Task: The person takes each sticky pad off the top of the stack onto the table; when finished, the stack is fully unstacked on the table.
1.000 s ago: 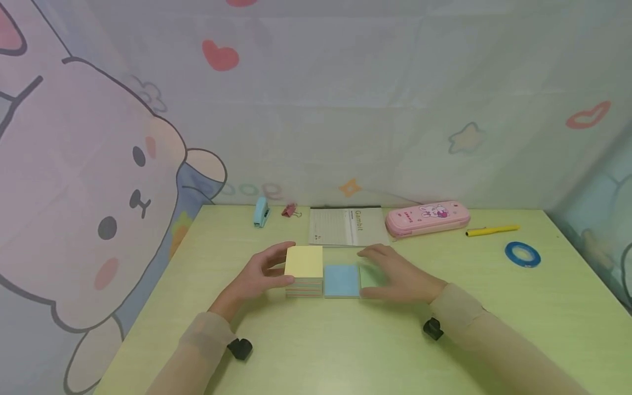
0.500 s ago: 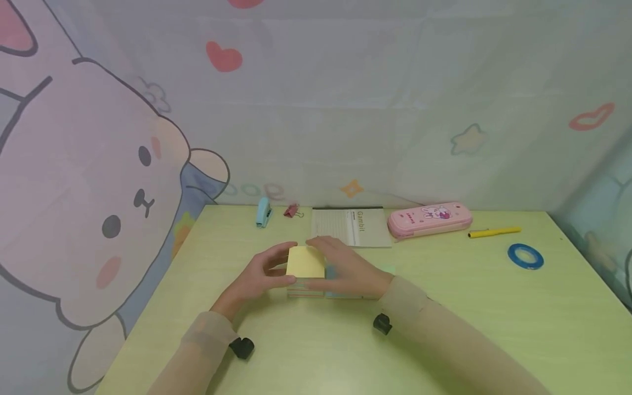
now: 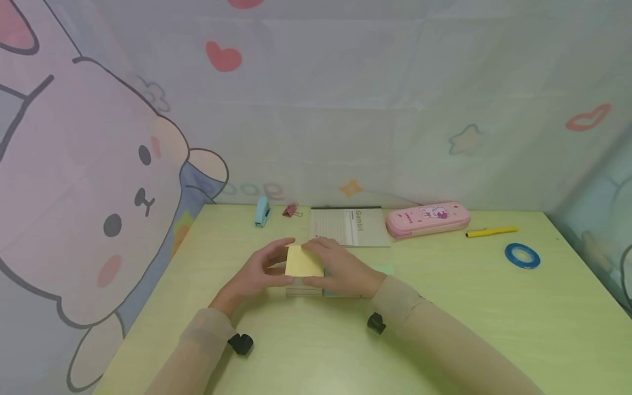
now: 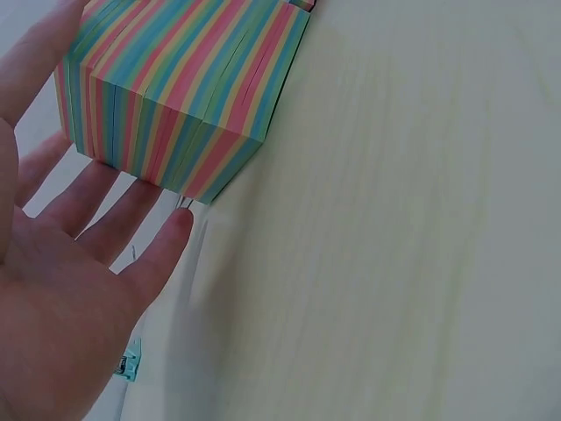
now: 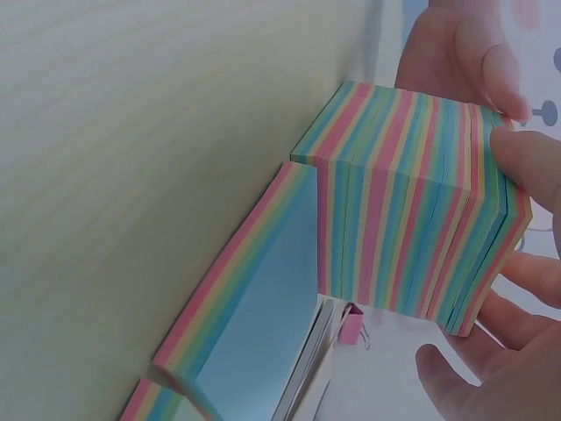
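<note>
A tall stack of sticky note pads (image 3: pixel 303 261), yellow on top with multicoloured striped sides, stands mid-table in the head view. My left hand (image 3: pixel 255 271) holds its left side, thumb at the front corner and fingers behind. From the right, my right hand (image 3: pixel 345 269) grips the top of the stack, thumb in front and fingers at the back. In the right wrist view the topmost pad (image 5: pixel 491 276) sits slightly askew under that thumb. A low blue pad (image 5: pixel 263 298) adjoins the stack, and a green pad (image 3: pixel 384 270) lies beyond it, partly covered by my right hand.
Behind the stack lies a notebook (image 3: pixel 372 227), with a pink pencil case (image 3: pixel 428 219) to its right. A yellow pen (image 3: pixel 492 232) and a blue tape roll (image 3: pixel 522 256) lie farther right. A light-blue stapler (image 3: pixel 262 212) and a pink binder clip (image 3: pixel 291 210) are back left.
My right hand has moved left from the green pad to the top of the stack, and its fingers now grip there. My left hand has stayed at the stack's left side.
</note>
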Demonstrator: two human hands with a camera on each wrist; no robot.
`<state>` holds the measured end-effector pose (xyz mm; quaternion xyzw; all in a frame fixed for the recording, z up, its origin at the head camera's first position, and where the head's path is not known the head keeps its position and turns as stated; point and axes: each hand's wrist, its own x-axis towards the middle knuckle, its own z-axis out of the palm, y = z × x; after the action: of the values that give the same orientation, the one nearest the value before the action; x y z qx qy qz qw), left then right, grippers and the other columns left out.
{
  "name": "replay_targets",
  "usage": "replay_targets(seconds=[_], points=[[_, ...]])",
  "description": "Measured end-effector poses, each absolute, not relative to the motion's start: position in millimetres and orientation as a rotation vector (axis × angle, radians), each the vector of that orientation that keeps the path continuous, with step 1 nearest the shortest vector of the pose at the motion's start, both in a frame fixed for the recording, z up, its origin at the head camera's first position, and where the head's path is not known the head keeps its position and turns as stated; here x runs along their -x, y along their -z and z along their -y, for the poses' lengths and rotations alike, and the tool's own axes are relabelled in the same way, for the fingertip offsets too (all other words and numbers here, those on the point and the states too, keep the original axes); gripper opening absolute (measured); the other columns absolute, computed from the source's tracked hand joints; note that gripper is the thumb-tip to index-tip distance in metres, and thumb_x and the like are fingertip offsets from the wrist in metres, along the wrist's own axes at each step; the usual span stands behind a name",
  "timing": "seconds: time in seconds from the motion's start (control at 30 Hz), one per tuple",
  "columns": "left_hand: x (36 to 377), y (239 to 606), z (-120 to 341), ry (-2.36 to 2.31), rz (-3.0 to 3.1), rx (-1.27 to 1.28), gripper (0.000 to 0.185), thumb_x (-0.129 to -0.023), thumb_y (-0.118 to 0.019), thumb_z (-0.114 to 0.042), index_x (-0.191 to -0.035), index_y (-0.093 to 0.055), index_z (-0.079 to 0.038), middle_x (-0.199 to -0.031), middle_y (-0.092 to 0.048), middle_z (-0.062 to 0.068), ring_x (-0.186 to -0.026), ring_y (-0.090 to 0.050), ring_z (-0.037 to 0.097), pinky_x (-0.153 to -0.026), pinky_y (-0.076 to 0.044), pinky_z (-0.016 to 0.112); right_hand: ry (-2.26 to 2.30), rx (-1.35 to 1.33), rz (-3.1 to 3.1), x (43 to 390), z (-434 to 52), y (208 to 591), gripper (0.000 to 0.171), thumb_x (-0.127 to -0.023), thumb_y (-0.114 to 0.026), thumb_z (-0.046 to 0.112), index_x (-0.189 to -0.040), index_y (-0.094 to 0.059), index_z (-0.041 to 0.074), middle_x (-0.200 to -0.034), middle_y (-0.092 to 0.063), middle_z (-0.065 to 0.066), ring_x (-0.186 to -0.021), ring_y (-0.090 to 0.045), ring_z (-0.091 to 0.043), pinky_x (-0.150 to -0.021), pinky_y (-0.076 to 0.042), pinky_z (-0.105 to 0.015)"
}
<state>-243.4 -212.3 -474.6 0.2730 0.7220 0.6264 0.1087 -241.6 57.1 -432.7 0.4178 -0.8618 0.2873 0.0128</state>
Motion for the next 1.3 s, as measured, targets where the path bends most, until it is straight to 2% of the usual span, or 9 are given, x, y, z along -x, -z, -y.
replay_targets(seconds=[0.13,0.3,0.5,0.63,0.83,0.93,1.07,1.3], points=[[245.4,478.7,212.5,-1.833,-2.122,-0.775,0.08,-0.09,-0.081,0.001,-0.16,-0.042,-0.009,-0.153,-0.052,0.02,-0.143,-0.049,0.041,-0.116,-0.044,0.059,-0.902,-1.264,2.697,245.4,-64.7,438.8,0.069,-0.096,-0.078,0.035,-0.151,-0.05,0.005,-0.149,-0.051,-0.01,-0.132,-0.051,-0.023,-0.11,-0.05,-0.041],[245.0,481.1,210.8,-1.814,-2.128,-0.753,0.073,-0.091,-0.079,0.0,-0.156,-0.046,-0.005,-0.154,-0.052,0.02,-0.143,-0.049,0.041,-0.116,-0.044,0.056,-0.925,-1.214,2.704,247.5,-87.2,441.3,0.07,-0.094,-0.079,0.033,-0.152,-0.051,0.006,-0.151,-0.05,-0.009,-0.138,-0.049,-0.025,-0.115,-0.046,-0.044],[243.8,482.2,210.0,-1.809,-2.153,-0.729,0.074,-0.091,-0.08,-0.001,-0.156,-0.045,-0.002,-0.153,-0.052,0.022,-0.142,-0.05,0.043,-0.115,-0.046,0.055,-0.905,-1.129,2.749,245.1,-126.4,442.3,0.072,-0.091,-0.081,0.035,-0.15,-0.053,0.006,-0.149,-0.054,-0.008,-0.139,-0.051,-0.026,-0.118,-0.044,-0.047],[242.8,483.7,211.0,-1.809,-2.167,-0.72,0.073,-0.091,-0.08,-0.001,-0.156,-0.047,-0.004,-0.153,-0.053,0.021,-0.143,-0.049,0.043,-0.115,-0.047,0.053,-0.897,-1.043,2.775,241.5,-157.8,449.2,0.072,-0.088,-0.084,0.032,-0.148,-0.055,0.006,-0.146,-0.057,-0.008,-0.136,-0.054,-0.027,-0.117,-0.045,-0.05],[241.1,481.5,211.7,-1.797,-2.186,-0.725,0.076,-0.092,-0.079,-0.002,-0.158,-0.042,-0.002,-0.154,-0.052,0.02,-0.144,-0.048,0.042,-0.114,-0.049,0.048,-0.794,-0.985,2.801,237.9,-203.0,460.1,0.07,-0.086,-0.084,0.031,-0.144,-0.057,0.004,-0.143,-0.059,-0.011,-0.133,-0.056,-0.031,-0.114,-0.046,-0.055],[241.3,480.0,212.0,-1.794,-2.187,-0.709,0.077,-0.092,-0.08,-0.003,-0.159,-0.043,-0.006,-0.154,-0.052,0.018,-0.145,-0.047,0.04,-0.115,-0.047,0.047,-0.753,-0.96,2.819,236.0,-221.1,463.8,0.069,-0.084,-0.084,0.029,-0.143,-0.058,0.002,-0.14,-0.06,-0.013,-0.129,-0.058,-0.032,-0.11,-0.049,-0.057],[242.6,480.7,212.6,-1.8,-2.172,-0.706,0.077,-0.092,-0.079,-0.002,-0.16,-0.042,-0.007,-0.155,-0.051,0.019,-0.145,-0.047,0.04,-0.114,-0.049,0.043,-0.752,-0.925,2.853,235.1,-239.5,467.3,0.07,-0.083,-0.086,0.028,-0.143,-0.059,0.003,-0.137,-0.061,-0.011,-0.124,-0.06,-0.03,-0.107,-0.051,-0.057],[243.2,480.9,213.0,-1.803,-2.161,-0.711,0.078,-0.092,-0.08,-0.002,-0.16,-0.041,-0.005,-0.155,-0.051,0.02,-0.146,-0.046,0.042,-0.111,-0.05,0.034,-0.776,-0.887,2.937,234.7,-259.8,473.1,0.07,-0.084,-0.086,0.027,-0.145,-0.057,0.006,-0.138,-0.062,-0.008,-0.123,-0.059,-0.028,-0.107,-0.051,-0.056]])
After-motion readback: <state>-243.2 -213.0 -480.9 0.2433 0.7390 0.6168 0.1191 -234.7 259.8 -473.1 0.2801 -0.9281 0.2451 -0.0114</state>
